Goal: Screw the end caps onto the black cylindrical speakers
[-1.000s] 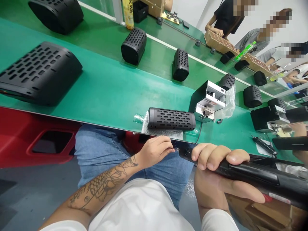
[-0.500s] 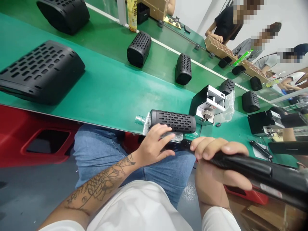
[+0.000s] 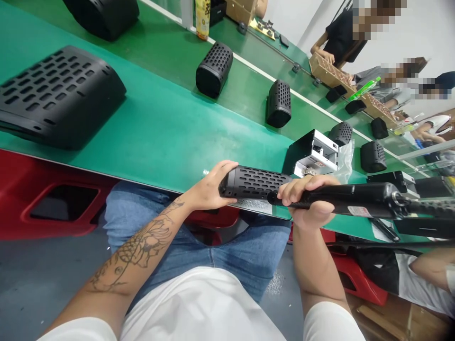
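Observation:
My left hand (image 3: 212,188) is wrapped around the left end of a black perforated speaker housing (image 3: 261,181), thumb below and fingers over the top. The housing lies on its side at the bench's front edge, on a clear plastic sheet (image 3: 254,205). In my right hand (image 3: 308,196) is a black electric screwdriver (image 3: 348,196), held level with its tip end pointing left. That end overlaps the housing's lower right in view; whether they touch I cannot tell. A black-and-silver screw feeder (image 3: 314,154) stands just behind the housing.
More black housings (image 3: 64,90) stand along the green bench (image 3: 170,132), the largest at the left. A yellow bottle (image 3: 203,19) stands by a post. Red stools (image 3: 53,199) sit under the bench. People (image 3: 343,38) work across it, and another person's arm (image 3: 432,267) is at right.
My left hand has moved left from above the housing's front edge and closed around its left end. The screwdriver has swung up to nearly level, its tip end now over the housing.

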### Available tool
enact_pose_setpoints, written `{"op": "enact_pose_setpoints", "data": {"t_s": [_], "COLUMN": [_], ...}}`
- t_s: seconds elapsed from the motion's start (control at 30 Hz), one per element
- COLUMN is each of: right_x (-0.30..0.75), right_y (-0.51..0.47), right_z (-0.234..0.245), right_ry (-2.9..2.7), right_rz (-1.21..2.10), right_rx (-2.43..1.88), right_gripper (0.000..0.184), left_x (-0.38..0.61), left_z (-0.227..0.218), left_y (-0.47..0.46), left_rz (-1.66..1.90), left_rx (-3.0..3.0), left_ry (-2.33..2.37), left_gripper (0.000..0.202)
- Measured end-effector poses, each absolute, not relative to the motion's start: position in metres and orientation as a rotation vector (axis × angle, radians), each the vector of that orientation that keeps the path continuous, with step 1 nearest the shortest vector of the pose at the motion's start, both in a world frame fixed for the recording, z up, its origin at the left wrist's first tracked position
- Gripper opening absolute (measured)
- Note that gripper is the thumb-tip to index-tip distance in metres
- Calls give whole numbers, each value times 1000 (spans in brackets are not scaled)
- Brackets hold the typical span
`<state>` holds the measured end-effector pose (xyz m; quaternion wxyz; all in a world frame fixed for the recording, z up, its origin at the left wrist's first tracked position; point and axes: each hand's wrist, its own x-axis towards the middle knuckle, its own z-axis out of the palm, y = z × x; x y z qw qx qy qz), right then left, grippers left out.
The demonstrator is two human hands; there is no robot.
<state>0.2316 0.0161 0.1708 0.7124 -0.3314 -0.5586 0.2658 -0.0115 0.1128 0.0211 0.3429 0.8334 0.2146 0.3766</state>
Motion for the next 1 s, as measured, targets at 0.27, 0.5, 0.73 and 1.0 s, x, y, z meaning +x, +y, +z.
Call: {"op": "enact_pose_setpoints", "data": {"t_s": [0.27, 0.5, 0.73, 1.0], "right_x": [235, 238, 233, 339], "right_y": [25, 29, 24, 39], "right_z": [174, 175, 177, 192], "right_ry": [-1289, -1367, -1429, -1008], "right_rz": [766, 824, 921, 185], "right_rx": [-749, -714, -663, -924], "right_gripper": [43, 46, 39, 42], "left_x": [-11, -9, -11, -13], "left_z": [20, 21, 17, 17], "left_y": [121, 123, 122, 121], "left_rz": [1000, 1031, 1074, 1053], "left_rx": [2223, 2261, 2327, 2301], "left_ry": [516, 508, 490, 512], "left_gripper": [109, 110, 112, 110]}}
